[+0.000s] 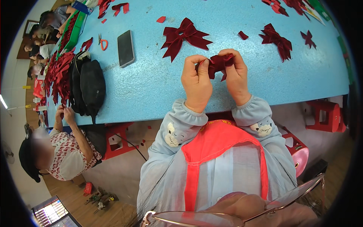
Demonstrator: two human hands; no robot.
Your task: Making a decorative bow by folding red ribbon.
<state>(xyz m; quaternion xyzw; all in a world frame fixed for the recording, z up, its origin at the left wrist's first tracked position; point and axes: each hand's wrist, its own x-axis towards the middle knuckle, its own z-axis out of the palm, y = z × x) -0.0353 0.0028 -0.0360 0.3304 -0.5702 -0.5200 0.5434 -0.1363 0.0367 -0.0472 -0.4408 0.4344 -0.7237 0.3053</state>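
Between my two hands, just above the near side of the blue table (151, 89), is a dark red velvet bow (217, 65). My left hand (197, 78) pinches its left end between thumb and fingers. The right end is gripped by my right hand (236, 73) in the same way. Fingers cover part of the bow, so its whole shape is hidden. Beyond my hands lies a large dark red bow (184, 38) with spread tails. Another bow (278, 41) lies to the right, and a small one (308, 39) farther right.
A phone (126, 48), orange-handled scissors (102, 42) and a black bag (92, 85) lie to the left. Beyond the bag is a heap of red fabric pieces (60, 73) and a green box (73, 32). Another person (72, 145) works at the left. Red stools (323, 116) stand by the table.
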